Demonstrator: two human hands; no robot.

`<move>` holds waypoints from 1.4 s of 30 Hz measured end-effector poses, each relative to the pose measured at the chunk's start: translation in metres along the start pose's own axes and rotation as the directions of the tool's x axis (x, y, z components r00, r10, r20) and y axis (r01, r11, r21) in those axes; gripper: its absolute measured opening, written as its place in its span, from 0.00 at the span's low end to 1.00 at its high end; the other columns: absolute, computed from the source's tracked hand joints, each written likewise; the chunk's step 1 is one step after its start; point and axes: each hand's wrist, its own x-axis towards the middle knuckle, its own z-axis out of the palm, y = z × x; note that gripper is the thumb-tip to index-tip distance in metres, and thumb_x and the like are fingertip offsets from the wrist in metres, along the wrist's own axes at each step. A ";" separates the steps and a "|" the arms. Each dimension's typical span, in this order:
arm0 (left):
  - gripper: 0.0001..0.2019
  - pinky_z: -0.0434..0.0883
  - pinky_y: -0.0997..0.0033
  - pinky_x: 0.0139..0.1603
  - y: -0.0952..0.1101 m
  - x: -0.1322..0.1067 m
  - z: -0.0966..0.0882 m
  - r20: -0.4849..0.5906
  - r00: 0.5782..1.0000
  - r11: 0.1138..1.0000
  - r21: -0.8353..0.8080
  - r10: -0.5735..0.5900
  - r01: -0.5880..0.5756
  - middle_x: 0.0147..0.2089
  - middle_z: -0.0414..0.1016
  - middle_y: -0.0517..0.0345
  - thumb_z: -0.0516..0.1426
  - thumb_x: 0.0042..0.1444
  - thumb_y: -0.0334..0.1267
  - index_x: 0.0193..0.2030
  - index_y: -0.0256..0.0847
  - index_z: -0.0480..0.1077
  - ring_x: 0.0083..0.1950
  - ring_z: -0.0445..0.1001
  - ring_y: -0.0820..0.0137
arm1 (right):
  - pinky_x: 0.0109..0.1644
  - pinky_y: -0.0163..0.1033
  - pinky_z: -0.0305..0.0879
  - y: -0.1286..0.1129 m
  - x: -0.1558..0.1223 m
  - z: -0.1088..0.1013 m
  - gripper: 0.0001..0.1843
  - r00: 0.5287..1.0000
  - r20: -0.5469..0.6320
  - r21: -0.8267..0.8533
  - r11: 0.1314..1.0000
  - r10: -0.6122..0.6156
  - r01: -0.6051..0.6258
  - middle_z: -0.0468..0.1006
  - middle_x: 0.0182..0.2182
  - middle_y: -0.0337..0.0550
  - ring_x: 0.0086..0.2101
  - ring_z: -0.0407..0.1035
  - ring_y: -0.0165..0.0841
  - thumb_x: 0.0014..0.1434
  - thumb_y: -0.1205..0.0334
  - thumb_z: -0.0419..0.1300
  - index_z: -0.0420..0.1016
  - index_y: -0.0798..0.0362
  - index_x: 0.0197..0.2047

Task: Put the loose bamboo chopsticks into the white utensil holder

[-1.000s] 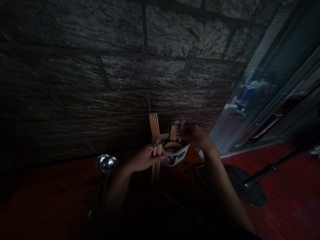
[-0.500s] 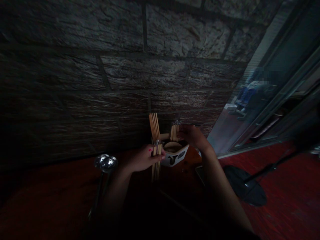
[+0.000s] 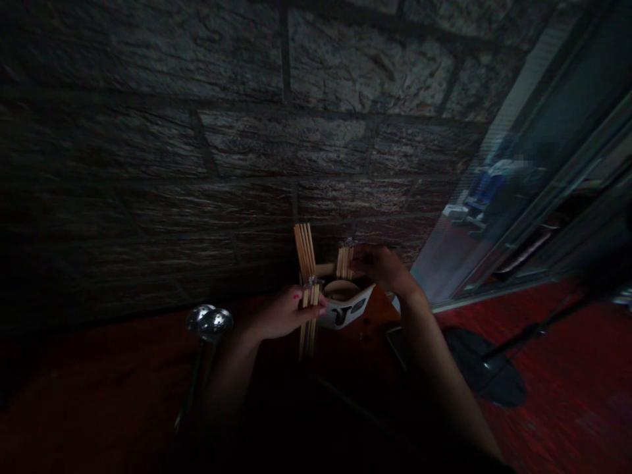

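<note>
My left hand (image 3: 286,313) is closed round an upright bundle of thin wooden sticks (image 3: 306,260), which rise above my fist and hang below it. My right hand (image 3: 382,268) is pinched on a shorter clump of sticks (image 3: 344,261) held over a white container with black markings (image 3: 348,307). The container sits between my two hands near the foot of the stone wall. The scene is very dark, so the finger detail is faint.
A rough stone block wall (image 3: 247,131) fills the background. Two shiny metal ladles (image 3: 210,320) stand at the left. A round dark stand base with a slanting pole (image 3: 486,372) lies on the red floor at right, beside a glass door (image 3: 533,191).
My right hand has drawn its short clump of sticks slightly left and up over the container. The left hand with its bundle has stayed put.
</note>
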 end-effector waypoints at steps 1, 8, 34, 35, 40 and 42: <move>0.08 0.70 0.68 0.44 0.000 0.000 0.000 0.001 1.000 1.000 0.002 0.001 -0.001 0.38 0.76 0.56 0.56 0.59 0.39 0.40 0.38 0.73 0.40 0.74 0.68 | 0.36 0.34 0.69 0.000 0.000 0.000 0.13 1.000 0.003 0.001 1.000 0.002 -0.002 0.83 0.34 0.44 0.33 0.76 0.35 0.53 0.68 0.60 0.79 0.54 0.42; 0.07 0.69 0.69 0.43 0.003 0.000 0.000 -0.003 1.000 1.000 0.014 -0.002 0.002 0.37 0.76 0.57 0.56 0.58 0.38 0.40 0.38 0.73 0.40 0.74 0.68 | 0.35 0.35 0.71 0.009 0.004 0.004 0.10 0.998 0.055 0.094 0.995 0.008 -0.013 0.82 0.34 0.45 0.31 0.76 0.35 0.53 0.67 0.59 0.78 0.55 0.39; 0.07 0.69 0.68 0.43 0.003 0.000 0.000 -0.011 1.000 1.000 0.002 0.001 -0.001 0.37 0.76 0.57 0.56 0.58 0.37 0.39 0.38 0.73 0.39 0.73 0.69 | 0.31 0.34 0.66 0.002 0.000 0.006 0.15 0.994 0.106 0.279 0.960 -0.017 -0.013 0.78 0.30 0.42 0.25 0.70 0.28 0.50 0.57 0.65 0.75 0.56 0.39; 0.07 0.69 0.68 0.43 0.002 0.000 0.000 -0.009 1.000 1.000 0.003 0.005 -0.005 0.37 0.76 0.57 0.56 0.58 0.37 0.39 0.38 0.73 0.39 0.73 0.69 | 0.30 0.34 0.66 0.002 0.000 0.007 0.15 0.994 0.105 0.275 0.961 -0.017 -0.012 0.78 0.30 0.42 0.25 0.69 0.28 0.50 0.56 0.65 0.75 0.56 0.40; 0.07 0.69 0.69 0.42 0.003 0.000 0.000 -0.004 1.000 1.000 0.012 0.001 -0.001 0.36 0.76 0.58 0.56 0.58 0.38 0.39 0.38 0.73 0.39 0.73 0.68 | 0.27 0.33 0.65 0.005 0.004 0.013 0.18 0.994 0.111 0.280 0.960 0.001 -0.032 0.79 0.33 0.43 0.24 0.67 0.27 0.51 0.52 0.65 0.76 0.56 0.40; 0.07 0.70 0.69 0.43 0.004 0.000 0.000 -0.007 1.000 1.000 0.008 -0.006 0.006 0.36 0.76 0.58 0.56 0.58 0.38 0.39 0.38 0.73 0.39 0.74 0.68 | 0.26 0.32 0.64 0.005 0.005 0.015 0.19 0.993 0.115 0.302 0.952 0.013 -0.048 0.78 0.32 0.42 0.24 0.67 0.27 0.50 0.51 0.65 0.75 0.57 0.40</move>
